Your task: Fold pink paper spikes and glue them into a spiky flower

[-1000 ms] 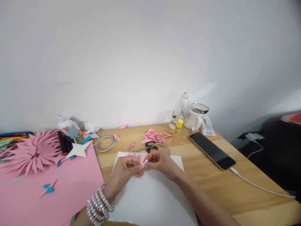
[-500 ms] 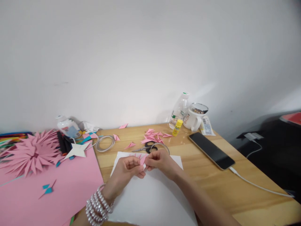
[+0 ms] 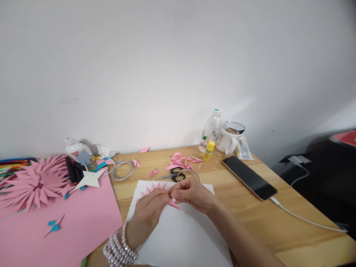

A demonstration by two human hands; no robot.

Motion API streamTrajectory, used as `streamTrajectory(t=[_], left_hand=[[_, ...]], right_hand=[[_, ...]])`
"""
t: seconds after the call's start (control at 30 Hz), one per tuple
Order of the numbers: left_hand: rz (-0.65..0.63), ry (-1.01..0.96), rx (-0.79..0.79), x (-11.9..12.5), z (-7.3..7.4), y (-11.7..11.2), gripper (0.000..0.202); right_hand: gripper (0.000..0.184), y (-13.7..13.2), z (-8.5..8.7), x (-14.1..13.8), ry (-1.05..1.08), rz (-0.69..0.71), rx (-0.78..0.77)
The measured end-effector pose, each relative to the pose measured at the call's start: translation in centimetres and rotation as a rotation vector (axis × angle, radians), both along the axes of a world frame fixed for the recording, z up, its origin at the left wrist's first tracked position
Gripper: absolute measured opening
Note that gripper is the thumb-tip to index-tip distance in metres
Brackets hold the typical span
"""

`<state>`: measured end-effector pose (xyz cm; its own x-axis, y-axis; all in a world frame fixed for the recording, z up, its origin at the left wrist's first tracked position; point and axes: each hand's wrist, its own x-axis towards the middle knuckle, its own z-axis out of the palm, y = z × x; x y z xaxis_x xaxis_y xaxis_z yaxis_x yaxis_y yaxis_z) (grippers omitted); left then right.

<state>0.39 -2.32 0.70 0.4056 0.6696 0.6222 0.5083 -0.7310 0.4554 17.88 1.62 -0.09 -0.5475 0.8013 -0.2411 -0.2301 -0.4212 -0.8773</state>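
Observation:
My left hand [image 3: 148, 215], with a pearl bracelet on its wrist, and my right hand [image 3: 191, 193] meet over a white sheet of paper [image 3: 183, 237] on the wooden desk. Both pinch a small folded pink paper point [image 3: 174, 203] held low against the sheet. A fan of pink paper points [image 3: 152, 189] lies on the sheet just beyond my left fingers. Black-handled scissors [image 3: 174, 175] lie just past the sheet's far edge.
A large pink sheet [image 3: 61, 230] with a pink paper flower [image 3: 33, 181] covers the left. Loose pink triangles [image 3: 182, 161], a glue stick [image 3: 208, 150], a mug [image 3: 230, 138], a bottle [image 3: 210, 129], a coiled cable [image 3: 122, 170] and a charging phone [image 3: 249, 177] lie behind and right.
Both hands have lowered and moved toward me, bringing the pink piece down onto the white sheet. The fan of pink points beyond my left hand has come into view.

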Motion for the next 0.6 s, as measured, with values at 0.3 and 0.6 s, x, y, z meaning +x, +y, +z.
streamTrajectory(t=[0.3,0.6], left_hand=[[0.019,0.109,0.277,-0.23,0.70,-0.08,0.019],[0.006,0.108,0.292,-0.24,0.70,-0.33,0.020]], right_hand=[[0.016,-0.53,0.70,-0.29,-0.007,-0.008,0.148],[0.015,-0.83,0.83,-0.60,0.006,-0.032,0.209]])
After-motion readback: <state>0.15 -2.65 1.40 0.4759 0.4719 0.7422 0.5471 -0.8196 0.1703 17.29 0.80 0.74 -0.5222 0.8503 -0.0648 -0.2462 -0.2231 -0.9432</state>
